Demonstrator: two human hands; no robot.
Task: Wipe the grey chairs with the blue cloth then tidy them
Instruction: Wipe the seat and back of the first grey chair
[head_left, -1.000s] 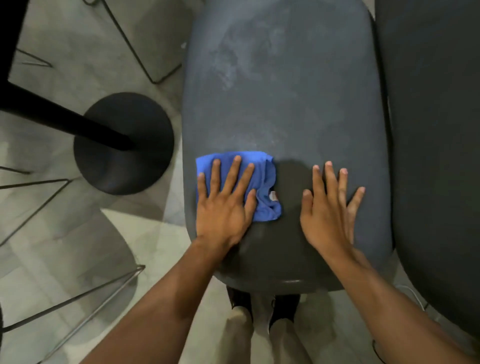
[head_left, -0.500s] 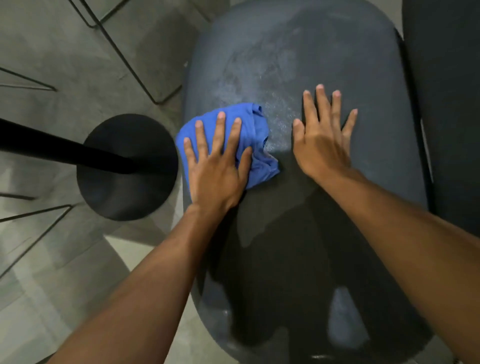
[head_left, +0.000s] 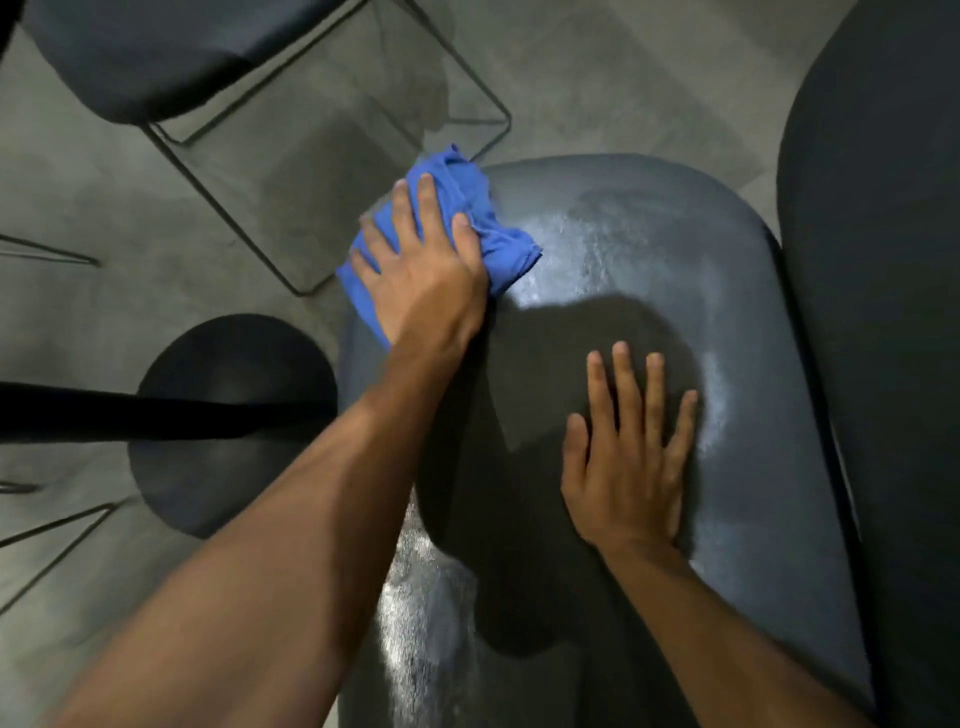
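A grey chair seat (head_left: 737, 291) fills the middle of the head view, with damp streaks shining on it. My left hand (head_left: 421, 270) presses the crumpled blue cloth (head_left: 498, 244) flat against the seat's far left corner, fingers straight. The cloth hangs partly over the seat's edge. My right hand (head_left: 628, 452) lies flat on the seat's middle, fingers spread, holding nothing. A second grey chair (head_left: 883, 260) stands right beside this one on the right.
A black round table base (head_left: 234, 364) with its pole (head_left: 130, 410) sits on the floor to the left. Another dark chair seat (head_left: 140, 52) on thin wire legs (head_left: 311, 280) stands at the top left. More wire legs cross the grey floor at the left edge.
My left hand has slid the cloth forward along the seat's left side to its far corner. My right hand moved forward, then back toward the seat's middle.
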